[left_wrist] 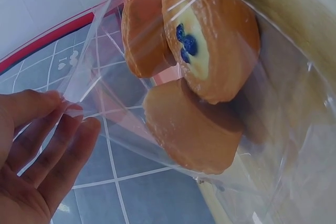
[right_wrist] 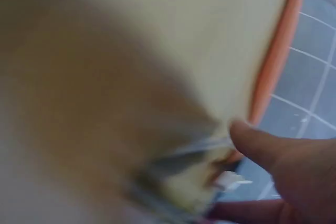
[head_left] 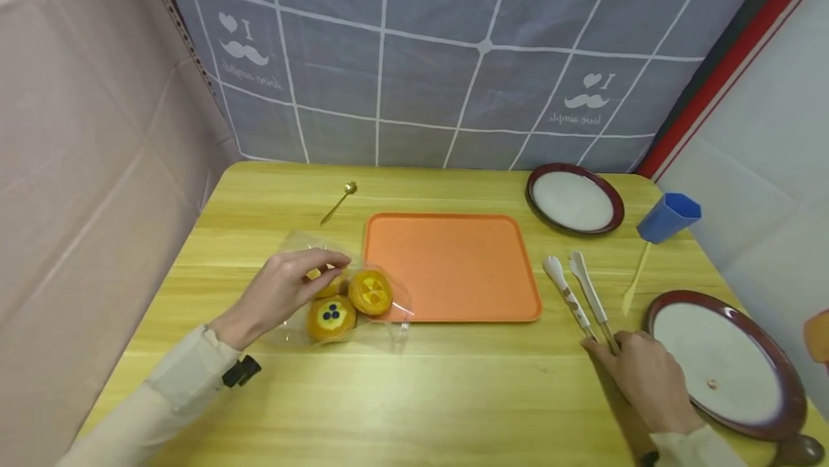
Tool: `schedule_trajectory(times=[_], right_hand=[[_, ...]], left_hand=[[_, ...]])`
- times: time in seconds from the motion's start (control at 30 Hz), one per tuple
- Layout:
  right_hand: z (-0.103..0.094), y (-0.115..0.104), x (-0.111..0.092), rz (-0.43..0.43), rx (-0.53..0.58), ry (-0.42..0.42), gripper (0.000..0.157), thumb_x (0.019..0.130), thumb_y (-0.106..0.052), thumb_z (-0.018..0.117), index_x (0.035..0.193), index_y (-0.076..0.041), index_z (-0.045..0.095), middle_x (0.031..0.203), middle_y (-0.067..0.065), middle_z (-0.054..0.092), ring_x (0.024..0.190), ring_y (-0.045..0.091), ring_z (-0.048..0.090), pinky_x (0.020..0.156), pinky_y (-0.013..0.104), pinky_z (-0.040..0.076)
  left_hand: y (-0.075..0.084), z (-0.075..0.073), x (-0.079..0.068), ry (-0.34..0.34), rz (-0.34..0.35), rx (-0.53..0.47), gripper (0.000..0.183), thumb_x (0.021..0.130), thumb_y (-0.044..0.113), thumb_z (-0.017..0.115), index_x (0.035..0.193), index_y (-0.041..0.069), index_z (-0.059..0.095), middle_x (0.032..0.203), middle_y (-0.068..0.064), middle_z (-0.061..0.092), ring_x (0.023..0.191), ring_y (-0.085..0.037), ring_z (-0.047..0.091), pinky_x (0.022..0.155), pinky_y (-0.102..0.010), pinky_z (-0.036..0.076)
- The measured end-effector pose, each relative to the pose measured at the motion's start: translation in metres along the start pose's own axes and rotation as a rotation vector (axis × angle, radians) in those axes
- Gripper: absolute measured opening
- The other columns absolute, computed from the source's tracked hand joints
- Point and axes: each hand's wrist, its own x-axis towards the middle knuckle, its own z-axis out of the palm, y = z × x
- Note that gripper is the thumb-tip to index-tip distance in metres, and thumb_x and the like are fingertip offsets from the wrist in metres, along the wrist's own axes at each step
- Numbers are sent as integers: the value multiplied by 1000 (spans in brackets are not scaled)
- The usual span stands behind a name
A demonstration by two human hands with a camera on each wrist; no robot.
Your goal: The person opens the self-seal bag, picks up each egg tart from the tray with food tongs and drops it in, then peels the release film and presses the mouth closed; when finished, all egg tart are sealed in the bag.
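Note:
My left hand (head_left: pixel 285 291) pinches the edge of a clear plastic bag (left_wrist: pixel 113 124) between thumb and fingertips. Inside it lie several round pastries: one with blueberries on a cream centre (head_left: pixel 332 317), one with yellow fruit pieces (head_left: pixel 371 292), and one partly hidden by the hand. The bag's right side overlaps the orange tray (head_left: pixel 453 265). At the right, my right hand (head_left: pixel 648 381) holds the metal end of a pair of tongs (head_left: pixel 586 287), thumb and fingers on either side. Their white tips point away from me over the table. The right wrist view is blurred.
A small gold spoon (head_left: pixel 338 203) lies behind the bag. Two white plates with dark red rims stand at the right, one far (head_left: pixel 575 197) and one near (head_left: pixel 719 366). Between them are a blue cup (head_left: pixel 669 219) and a pale yellow utensil (head_left: pixel 637 281). Cloth walls surround the table.

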Motion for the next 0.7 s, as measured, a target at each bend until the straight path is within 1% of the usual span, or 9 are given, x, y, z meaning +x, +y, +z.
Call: schedule_trajectory(times=[0.1, 0.13, 0.17, 0.2, 0.3, 0.4, 0.47, 0.6, 0.7], right_hand=[[-8, -15, 6, -94, 45, 89, 43, 75, -46, 65, 66, -4, 61, 58, 8, 54, 45, 19, 49, 34, 32, 37], [-11, -23, 9, -125, 87, 79, 41, 76, -46, 65, 72, -5, 65, 62, 7, 59, 47, 17, 52, 37, 31, 40], [-12, -33, 12, -141, 154, 33, 39, 78, -46, 62, 80, -7, 68, 68, 5, 63, 51, 16, 55, 40, 29, 43], [-13, -44, 15, -156, 244, -40, 38, 80, -46, 60, 88, -10, 69, 73, 3, 66, 55, 16, 58, 44, 28, 47], [-9, -84, 23, -157, 553, -380, 39, 86, -48, 50, 93, -14, 68, 78, 3, 68, 63, 15, 62, 51, 27, 51], [5, -125, 25, -132, 826, -714, 45, 88, -47, 46, 95, -7, 67, 80, 11, 67, 67, 20, 62, 55, 34, 54], [16, -149, 24, -104, 958, -893, 51, 89, -48, 45, 95, -2, 66, 81, 14, 67, 68, 20, 63, 57, 36, 55], [31, -188, 19, 97, 1172, -1208, 68, 85, -59, 41, 102, 4, 62, 85, 10, 68, 71, 14, 65, 64, 31, 56], [37, -208, 21, 214, 1291, -1350, 77, 83, -64, 39, 110, 6, 58, 87, 5, 68, 74, 10, 65, 67, 26, 55]], left_hand=[[0, 0, 1, 2, 10, 3, 21, 81, 12, 65, 102, 16, 65, 101, 2, 67, 83, -8, 64, 61, -11, 52], [0, -1, 2, 3, 12, 4, 22, 80, 12, 65, 102, 16, 66, 100, 2, 67, 83, -8, 64, 61, -12, 52], [0, -1, 2, 3, 16, 7, 22, 80, 12, 65, 102, 16, 66, 100, 2, 67, 82, -8, 64, 61, -13, 53], [0, -1, 2, 1, 17, 4, 22, 80, 12, 65, 102, 16, 66, 100, 2, 68, 82, -8, 64, 61, -14, 53], [1, -3, 2, -3, 12, 4, 22, 80, 13, 65, 102, 16, 65, 99, 1, 68, 83, -9, 64, 63, -16, 54], [2, -5, 3, -13, 4, 2, 22, 81, 13, 64, 102, 16, 65, 99, 2, 68, 84, -8, 64, 65, -18, 55], [3, -6, 2, -15, 2, 2, 21, 81, 13, 64, 102, 17, 65, 99, 3, 68, 85, -8, 64, 66, -20, 55], [4, -7, 1, -4, 3, 6, 21, 80, 13, 66, 100, 17, 66, 97, 5, 68, 83, -7, 64, 67, -18, 54], [5, -7, 0, 9, 8, 14, 21, 79, 13, 66, 100, 18, 66, 96, 5, 68, 82, -5, 63, 67, -17, 54]])
